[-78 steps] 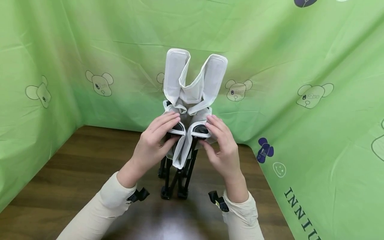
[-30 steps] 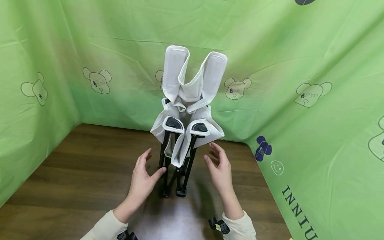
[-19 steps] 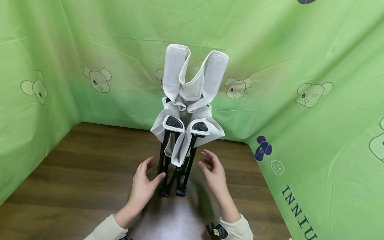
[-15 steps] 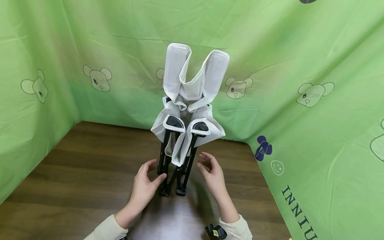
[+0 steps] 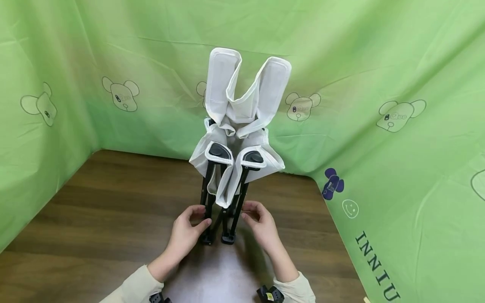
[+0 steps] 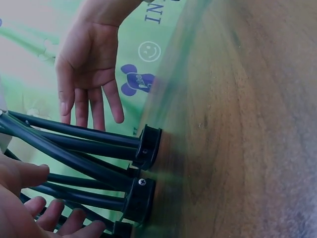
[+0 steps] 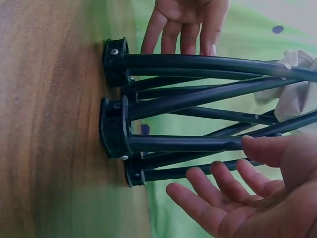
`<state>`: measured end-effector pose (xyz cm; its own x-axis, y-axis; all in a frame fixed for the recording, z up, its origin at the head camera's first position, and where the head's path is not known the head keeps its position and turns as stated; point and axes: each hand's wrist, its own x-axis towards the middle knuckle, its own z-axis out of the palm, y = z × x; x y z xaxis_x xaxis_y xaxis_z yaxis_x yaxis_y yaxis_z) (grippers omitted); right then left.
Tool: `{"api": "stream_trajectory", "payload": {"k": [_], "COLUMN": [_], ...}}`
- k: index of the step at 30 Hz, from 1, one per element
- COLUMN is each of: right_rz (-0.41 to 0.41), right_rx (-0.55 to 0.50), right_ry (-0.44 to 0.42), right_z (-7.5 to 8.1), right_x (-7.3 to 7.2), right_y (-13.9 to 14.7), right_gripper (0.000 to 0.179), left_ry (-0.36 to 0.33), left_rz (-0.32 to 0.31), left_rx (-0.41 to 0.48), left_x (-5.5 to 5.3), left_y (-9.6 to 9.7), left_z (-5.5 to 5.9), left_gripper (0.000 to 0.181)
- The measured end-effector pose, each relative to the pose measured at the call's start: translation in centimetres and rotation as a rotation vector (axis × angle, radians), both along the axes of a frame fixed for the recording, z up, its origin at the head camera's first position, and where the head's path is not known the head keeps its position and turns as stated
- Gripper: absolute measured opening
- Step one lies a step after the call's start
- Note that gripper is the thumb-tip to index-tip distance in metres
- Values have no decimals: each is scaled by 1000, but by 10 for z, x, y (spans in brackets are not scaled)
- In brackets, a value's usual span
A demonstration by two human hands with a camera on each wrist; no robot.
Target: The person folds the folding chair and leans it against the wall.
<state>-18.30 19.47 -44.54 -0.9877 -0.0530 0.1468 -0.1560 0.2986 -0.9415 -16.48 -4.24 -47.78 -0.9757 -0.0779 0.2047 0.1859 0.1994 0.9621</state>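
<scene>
A small folding chair (image 5: 244,110) stands upright and folded together, with a white fabric seat and thin black legs (image 5: 239,206). Two white flaps spread upward at its top, and black plastic corner caps show below them. My left hand (image 5: 181,235) is at the lower left legs, thumb and fingers apart on either side of them. At the lower right legs is my right hand (image 5: 264,230), its fingertips very close to the frame. In the right wrist view the right hand (image 7: 247,198) has loosely bent fingers beside the black tubes (image 7: 183,144); the left wrist view shows black feet (image 6: 138,198).
The chair stands on a brown wood-grain table (image 5: 125,219). A green cloth (image 5: 163,84) printed with bear faces hangs behind and at both sides. Black camera mounts (image 5: 270,293) sit at the wrists.
Both hands let go of the chair's corner caps and moved down to the lower legs. The fabric's sides spread outward. Lately the hands have drawn closer to the legs.
</scene>
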Motion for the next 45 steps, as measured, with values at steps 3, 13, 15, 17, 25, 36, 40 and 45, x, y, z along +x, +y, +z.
{"api": "stream_trajectory", "payload": {"k": [3,13,15,17,25,36,40,45], "right_rz": [13,36,34,36,13,8,10,17], "right_rx": [-21,-84,-89,-93,-45,13,32,58], "right_ry": [-16,-50,-45,-38,3,54,73,104], "right_z": [-3,-14,-15,-17,-24,-19,-25,-25], "right_x": [3,8,8,8,8,6,1,-3], "right_y": [-2,-5,-6,-7,-12,-21,-21,-24], "right_gripper": [32,30,30,30,27,25,24,24], "left_ry": [-9,41,52,56,57,86,97,91], "left_rz": [-22,-80,-82,-85,-94,-80,-79,-70], "left_rx": [-18,-7,-9,-12,-39,-104,-120,-142], "left_x": [-2,-11,-12,-12,-10,-13,-16,-21], "left_y": [1,6,6,7,7,4,3,1], "left_z": [-3,-6,-7,-7,-10,-7,-7,-8], "left_gripper": [33,25,24,24,23,20,20,21]}}
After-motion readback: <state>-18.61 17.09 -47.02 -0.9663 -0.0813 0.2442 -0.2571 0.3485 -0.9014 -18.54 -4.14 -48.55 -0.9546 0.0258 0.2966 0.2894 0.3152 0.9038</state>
